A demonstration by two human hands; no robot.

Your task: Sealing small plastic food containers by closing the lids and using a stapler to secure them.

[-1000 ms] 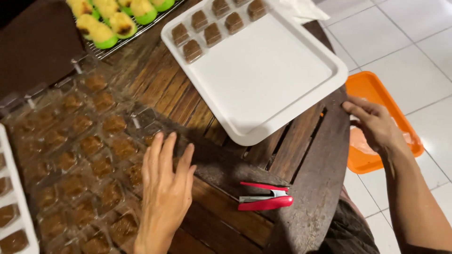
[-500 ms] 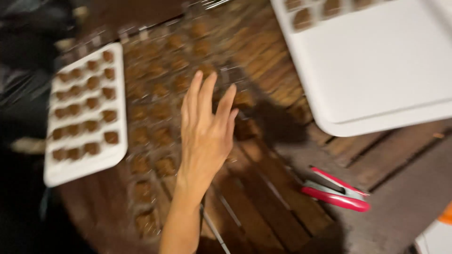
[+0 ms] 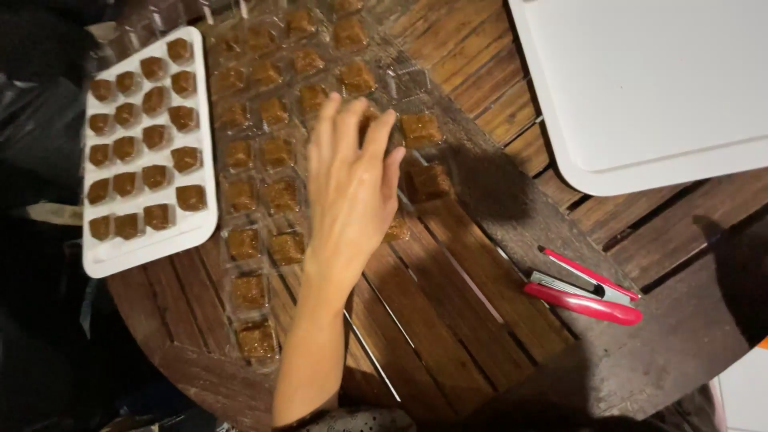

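Clear plastic packs [image 3: 272, 152] of brown sweet squares are lying across the worktop [image 3: 448, 296] under and beyond the left hand [image 3: 352, 180], which is reaching in, fingers loosely together, fingertips touching one pack. Next probably calls for gripping its glossy, flimsy edge. Right hand is showing nowhere.

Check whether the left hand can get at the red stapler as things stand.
Probably yes. The left hand hovers over the clear packs of brown sweets, and the stapler lies to its right on bare wooden table, with nothing between.
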